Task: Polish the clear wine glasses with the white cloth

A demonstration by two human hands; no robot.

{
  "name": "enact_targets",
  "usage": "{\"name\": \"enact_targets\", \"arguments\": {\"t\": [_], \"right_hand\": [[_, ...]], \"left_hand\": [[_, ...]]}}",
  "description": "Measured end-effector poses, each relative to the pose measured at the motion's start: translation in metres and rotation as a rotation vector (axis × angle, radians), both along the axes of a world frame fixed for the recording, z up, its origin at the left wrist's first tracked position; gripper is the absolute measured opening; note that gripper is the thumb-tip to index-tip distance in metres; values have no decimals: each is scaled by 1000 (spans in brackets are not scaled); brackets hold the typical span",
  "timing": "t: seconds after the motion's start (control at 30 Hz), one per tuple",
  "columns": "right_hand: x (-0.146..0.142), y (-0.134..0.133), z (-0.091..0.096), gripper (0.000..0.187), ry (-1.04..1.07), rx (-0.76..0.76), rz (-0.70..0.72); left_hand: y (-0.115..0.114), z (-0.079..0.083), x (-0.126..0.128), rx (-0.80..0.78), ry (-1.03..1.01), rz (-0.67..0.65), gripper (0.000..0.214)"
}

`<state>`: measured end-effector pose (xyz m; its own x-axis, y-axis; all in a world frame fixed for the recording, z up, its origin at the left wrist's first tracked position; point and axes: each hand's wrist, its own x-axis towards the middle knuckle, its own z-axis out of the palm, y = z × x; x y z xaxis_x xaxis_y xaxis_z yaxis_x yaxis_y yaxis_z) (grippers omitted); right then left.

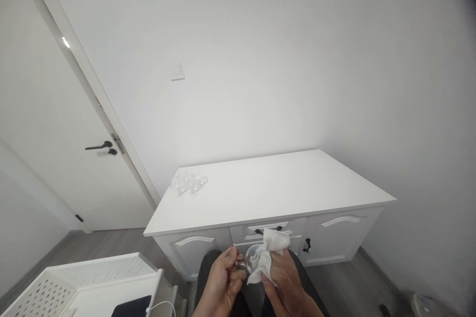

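Low in the view, in front of my knees, I hold a clear stemmed glass [251,258]. The fingers of my left hand [223,277] are closed on its narrow end. My right hand [285,278] is wrapped round a white cloth [276,240], which lies against the glass's round bowl. One corner of the cloth stands up above the fingers and another hangs below the bowl. Several clear glasses [190,183] are grouped at the left end of the white cabinet [267,185]; their exact shapes are hard to make out.
The cabinet has dark handles and stands against a pale wall [260,84] with a switch [177,72]. At left is a white door [55,124] with a black handle. A white perforated cart [100,272] at lower left bears a dark flat object [132,306] and a white cable [162,303].
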<state>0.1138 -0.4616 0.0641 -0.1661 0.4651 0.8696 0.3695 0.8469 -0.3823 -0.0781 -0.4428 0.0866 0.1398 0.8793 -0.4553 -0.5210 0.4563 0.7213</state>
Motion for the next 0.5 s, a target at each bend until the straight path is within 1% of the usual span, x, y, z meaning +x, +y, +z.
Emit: {"name": "enact_targets", "arguments": {"t": [0.03,0.07,0.13,0.17,0.23,0.27,0.3,0.33,0.4,0.43,0.5], "right_hand": [[-1,0,3,19,89,-105,-49],[-3,1,6,12,203,-244,-118],[-12,4,16,21,442,-530,-255],[-17,5,21,25,540,-639,-300],[-27,9,30,32,663,-763,-330],[-32,10,33,36,706,-811,-326],[-36,11,36,39,726,-846,-310],[-40,12,39,41,722,-867,-283],[-47,13,43,43,702,-899,-207],[-49,13,45,42,693,-911,-160],[-51,17,49,38,679,-919,-50]], "left_hand": [[-2,-1,1,35,61,16,70],[-5,0,3,107,168,50,69],[-12,3,3,344,485,122,59],[-15,6,2,487,661,138,52],[-19,15,-2,748,966,82,38],[-20,20,-5,832,1082,13,32],[-19,26,-7,873,1175,-69,26],[-18,31,-10,873,1245,-143,20],[-13,38,-12,792,1310,-239,14],[-11,40,-12,728,1302,-257,14],[-9,39,-9,624,1197,-254,17]]}}
